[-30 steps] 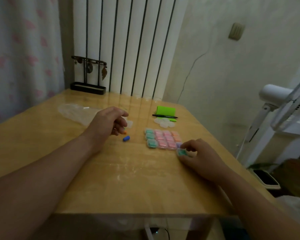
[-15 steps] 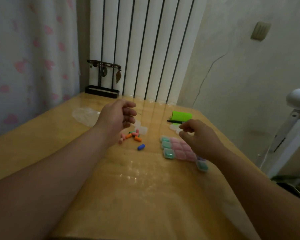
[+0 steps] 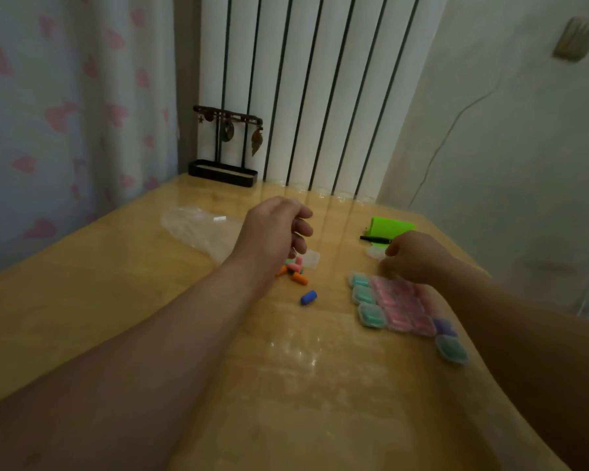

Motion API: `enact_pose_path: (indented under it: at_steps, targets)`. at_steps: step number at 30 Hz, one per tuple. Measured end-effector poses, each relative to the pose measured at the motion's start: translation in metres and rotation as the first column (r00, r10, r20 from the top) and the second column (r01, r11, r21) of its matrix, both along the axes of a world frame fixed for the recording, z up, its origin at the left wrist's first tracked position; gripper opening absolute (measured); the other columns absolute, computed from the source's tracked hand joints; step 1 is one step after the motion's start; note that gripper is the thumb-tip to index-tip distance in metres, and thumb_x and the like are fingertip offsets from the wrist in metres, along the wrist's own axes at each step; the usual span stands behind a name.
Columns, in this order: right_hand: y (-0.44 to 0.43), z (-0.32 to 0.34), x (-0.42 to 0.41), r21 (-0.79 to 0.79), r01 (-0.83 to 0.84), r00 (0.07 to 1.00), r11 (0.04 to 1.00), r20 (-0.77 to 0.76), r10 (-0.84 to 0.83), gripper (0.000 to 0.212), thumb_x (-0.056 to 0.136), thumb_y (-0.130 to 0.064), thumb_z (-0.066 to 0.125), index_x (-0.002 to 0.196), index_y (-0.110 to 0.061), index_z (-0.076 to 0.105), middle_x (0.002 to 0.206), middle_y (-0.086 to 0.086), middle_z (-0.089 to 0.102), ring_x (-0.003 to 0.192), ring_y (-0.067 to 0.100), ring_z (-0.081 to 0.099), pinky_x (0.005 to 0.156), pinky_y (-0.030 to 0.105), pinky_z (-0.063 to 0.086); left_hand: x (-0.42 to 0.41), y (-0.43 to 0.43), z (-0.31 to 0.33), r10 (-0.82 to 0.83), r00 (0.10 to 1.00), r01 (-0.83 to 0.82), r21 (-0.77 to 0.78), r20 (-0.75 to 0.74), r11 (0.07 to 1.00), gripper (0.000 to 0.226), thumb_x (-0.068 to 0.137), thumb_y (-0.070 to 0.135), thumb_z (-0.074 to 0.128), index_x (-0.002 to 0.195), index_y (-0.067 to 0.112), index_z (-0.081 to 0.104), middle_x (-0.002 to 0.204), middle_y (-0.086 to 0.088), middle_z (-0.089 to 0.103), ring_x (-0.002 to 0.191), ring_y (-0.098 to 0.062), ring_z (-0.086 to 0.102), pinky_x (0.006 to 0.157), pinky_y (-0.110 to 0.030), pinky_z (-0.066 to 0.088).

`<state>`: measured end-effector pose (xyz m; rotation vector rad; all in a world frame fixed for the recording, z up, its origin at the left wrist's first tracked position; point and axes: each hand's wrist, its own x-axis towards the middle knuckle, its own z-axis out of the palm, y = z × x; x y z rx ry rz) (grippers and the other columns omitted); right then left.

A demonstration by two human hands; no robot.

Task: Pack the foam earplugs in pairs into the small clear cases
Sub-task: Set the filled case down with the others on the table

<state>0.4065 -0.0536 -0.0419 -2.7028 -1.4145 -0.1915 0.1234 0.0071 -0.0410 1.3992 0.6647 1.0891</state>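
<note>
A small heap of orange, pink and green foam earplugs (image 3: 295, 271) lies mid-table, with one blue earplug (image 3: 308, 297) apart in front of it. An empty clear case (image 3: 312, 260) sits just behind the heap. My left hand (image 3: 276, 232) hovers over the heap with its fingers curled in and nothing visible in them. Filled cases (image 3: 388, 300), teal and pink, lie in a grid on the right, with a purple case (image 3: 444, 326) and a teal case (image 3: 451, 350) nearer me. My right hand (image 3: 415, 256) reaches past the grid, its fingertips at a pile of empty clear cases (image 3: 374, 253).
A green block (image 3: 391, 226) and a black pen (image 3: 374, 239) lie behind the empty cases. A crumpled clear bag (image 3: 201, 229) lies at the left. A black jewellery stand (image 3: 223, 171) is at the table's far edge by the radiator. The wooden table (image 3: 286, 385) drops off close on the right.
My right hand let go of the teal case near the front of the grid and moved away to the empty cases. My left hand lifted off the earplug heap.
</note>
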Motion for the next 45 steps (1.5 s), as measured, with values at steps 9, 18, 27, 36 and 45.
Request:
enact_pose_path:
  at_steps: [9,18,27,36,45]
  targets:
    - [-0.019,0.023,-0.053,0.459,-0.009,0.884,0.888,-0.413,0.222,0.018,0.098,-0.032,0.069,0.110,-0.020,0.076,0.097,0.002,0.073,0.084,0.022,0.070,0.070,0.035,0.056,0.001,-0.007,-0.006,-0.067,0.985,0.078,0.068,-0.160,0.995,0.020,0.111,0.026,0.054,0.111,0.014,0.071,0.090,-0.008,0.074,0.070,-0.020,0.067,0.072,-0.045,0.058]
    - [-0.043,0.008,-0.135,0.711,0.081,0.486,0.698,-0.639,0.595,0.015,0.104,-0.032,0.064,0.112,-0.023,0.073,0.101,0.007,0.077,0.092,0.024,0.076,0.078,0.037,0.063,-0.001,-0.024,-0.007,-0.223,0.923,0.275,0.134,-0.314,0.952,0.036,0.109,0.046,0.058,0.142,0.030,0.058,0.111,-0.002,0.078,0.090,-0.015,0.079,0.078,-0.028,0.066]
    - [-0.044,-0.001,-0.134,0.691,-0.275,0.671,0.668,-0.360,0.648,0.035,0.096,-0.031,0.077,0.130,-0.033,0.067,0.117,-0.019,0.070,0.108,-0.002,0.065,0.090,0.029,0.059,-0.004,-0.016,-0.012,-0.325,0.946,0.319,-0.202,0.004,0.926,0.028,0.110,0.025,0.063,0.131,0.006,0.066,0.123,-0.016,0.077,0.108,-0.026,0.080,0.099,-0.045,0.064]
    - [-0.042,-0.001,-0.132,0.705,-0.026,0.592,0.708,-0.560,0.579,0.015,0.098,-0.042,0.071,0.107,-0.031,0.076,0.098,-0.007,0.079,0.095,0.009,0.074,0.094,0.048,0.061,-0.003,-0.014,-0.012,-0.384,0.923,0.375,-0.196,-0.011,0.906,0.026,0.111,0.018,0.060,0.133,0.005,0.064,0.117,-0.017,0.080,0.110,-0.032,0.079,0.103,-0.048,0.062]
    - [-0.045,0.002,-0.133,0.660,0.074,0.492,0.748,-0.677,0.548,0.020,0.095,-0.037,0.076,0.102,-0.018,0.078,0.096,0.001,0.081,0.097,0.017,0.077,0.098,0.052,0.059,-0.005,-0.016,-0.009,-0.370,0.923,0.360,-0.105,-0.106,0.927,0.024,0.104,0.015,0.069,0.129,0.016,0.067,0.112,-0.013,0.082,0.108,-0.025,0.080,0.099,-0.042,0.063]
